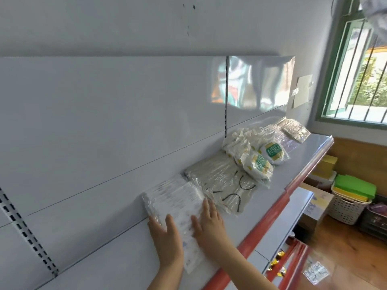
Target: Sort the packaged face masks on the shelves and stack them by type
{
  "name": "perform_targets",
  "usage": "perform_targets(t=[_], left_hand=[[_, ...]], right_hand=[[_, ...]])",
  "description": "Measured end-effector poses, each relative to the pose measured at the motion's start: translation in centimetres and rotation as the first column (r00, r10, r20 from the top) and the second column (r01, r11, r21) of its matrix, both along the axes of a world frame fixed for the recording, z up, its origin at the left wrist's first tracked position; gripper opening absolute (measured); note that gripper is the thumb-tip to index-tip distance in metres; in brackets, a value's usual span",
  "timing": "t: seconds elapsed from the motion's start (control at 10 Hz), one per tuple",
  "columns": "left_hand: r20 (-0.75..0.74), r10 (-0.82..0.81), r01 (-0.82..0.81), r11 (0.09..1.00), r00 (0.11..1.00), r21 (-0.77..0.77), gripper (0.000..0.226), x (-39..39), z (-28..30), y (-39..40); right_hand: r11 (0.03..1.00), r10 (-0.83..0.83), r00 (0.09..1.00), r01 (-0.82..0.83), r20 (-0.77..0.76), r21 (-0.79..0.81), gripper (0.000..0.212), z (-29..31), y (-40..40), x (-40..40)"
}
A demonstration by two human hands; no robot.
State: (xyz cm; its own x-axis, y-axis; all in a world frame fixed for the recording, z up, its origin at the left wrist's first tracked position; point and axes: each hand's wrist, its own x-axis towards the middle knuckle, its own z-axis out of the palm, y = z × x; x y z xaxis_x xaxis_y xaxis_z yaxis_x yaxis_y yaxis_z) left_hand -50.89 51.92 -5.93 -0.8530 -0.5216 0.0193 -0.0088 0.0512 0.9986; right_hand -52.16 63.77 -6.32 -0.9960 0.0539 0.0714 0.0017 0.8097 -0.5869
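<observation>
Reading "N95" in white on a green label is possible on two puffy white mask packets [266, 155] that lie upside down to the camera near the middle of the grey metal shelf [310, 151]; yellow bands sit above and below each label. Faint blue print on the nearest packets is too small to read.

Closest along the shelf is a stack of clear-wrapped white flat masks [178, 204], standing against the pale back panel [104, 122]. The left hand [165, 233] lies flat on the stack's near left side, fingers straight and spread, thumb out. The right hand [209, 222] rests on the stack's right edge, fingers straight and together, pinching nothing. One white packet sticks out from the stack toward the shelf's front edge, between the two wrists.

Just beyond the stack, touching it, is a clear-wrapped bundle of grey-beige masks with black ear loops [222, 185]. Past the N95 packets lie more clear-wrapped packs [293, 130], running to the far end of the shelf.

A red plastic strip [270, 218] edges the shelf front. Bare shelf surface runs between the packets and that strip along the whole length. Below right, a white woven basket holding green and yellow sheets [351, 197] stands on the wooden floor.
</observation>
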Motion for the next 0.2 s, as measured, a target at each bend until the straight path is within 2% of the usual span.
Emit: perform_targets(t=[0.1,0.2], left_hand=[[-0.093,0.056,-0.084,0.938,0.994,-0.337,0.085,0.5,2.6,-0.4],[-0.257,-0.073,-0.092,0.812,0.964,-0.576,0.068,0.0,4.2,-0.4]], right_hand=[[0.997,-0.082,0.994,0.082,-0.074,-0.008,0.096,2.4,2.3,1.4],[0.977,-0.175,0.955,0.138,-0.238,-0.161,0.075,6.3,5.6,3.4]])
